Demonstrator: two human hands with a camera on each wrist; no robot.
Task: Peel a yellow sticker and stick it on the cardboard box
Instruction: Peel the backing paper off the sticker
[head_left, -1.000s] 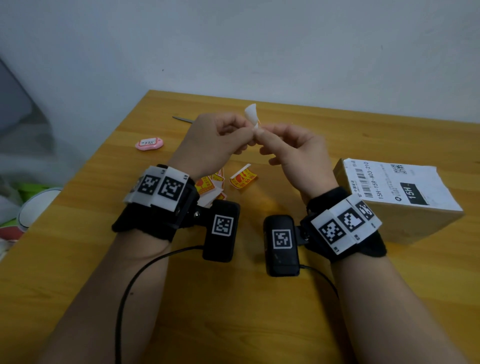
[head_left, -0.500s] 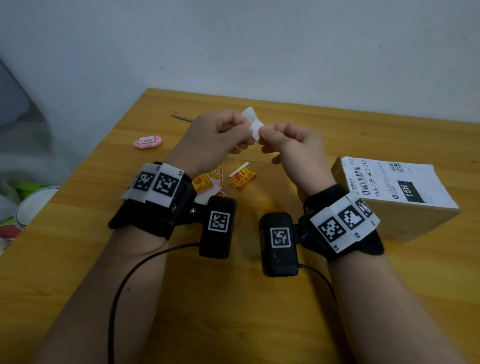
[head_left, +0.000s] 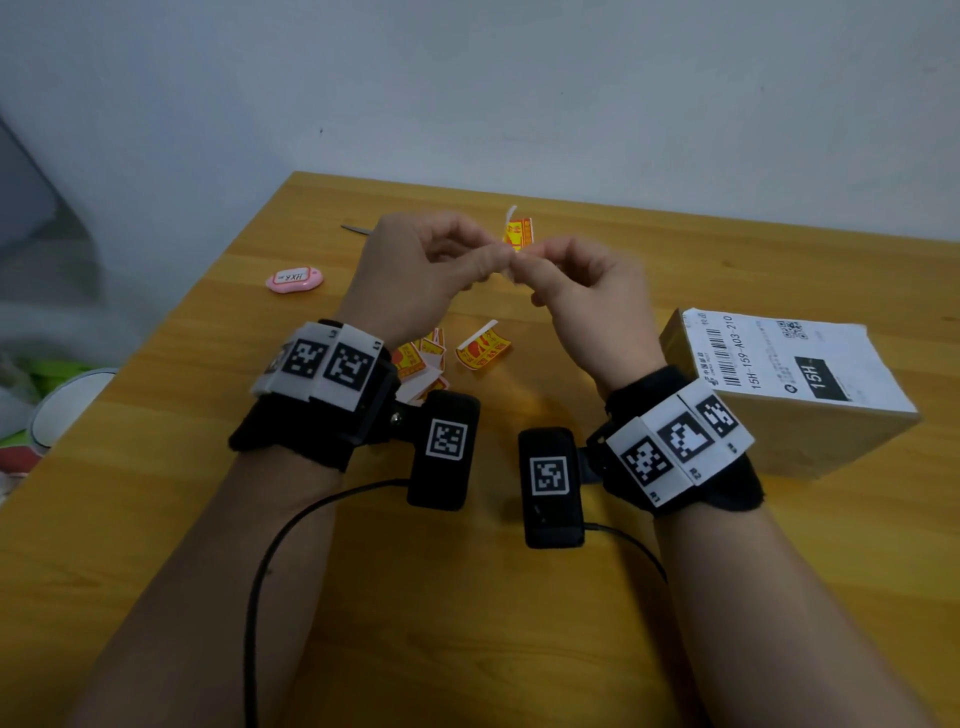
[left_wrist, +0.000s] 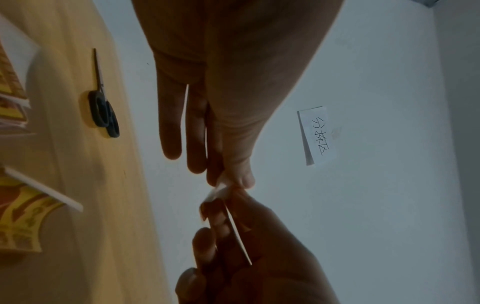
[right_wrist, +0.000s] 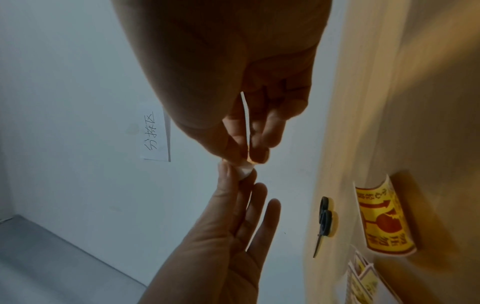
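Mid-frame above table: left hand (head_left: 415, 275) and right hand (head_left: 582, 291) pinch yellow sticker (head_left: 518, 235), peel underway; cardboard box (head_left: 795, 415) right, unstuck.

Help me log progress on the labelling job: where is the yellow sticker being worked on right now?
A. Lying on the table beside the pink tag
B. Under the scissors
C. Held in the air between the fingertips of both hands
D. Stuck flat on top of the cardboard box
C: the yellow sticker stands above the table, pinched between the left hand and right hand, apart from the cardboard box.
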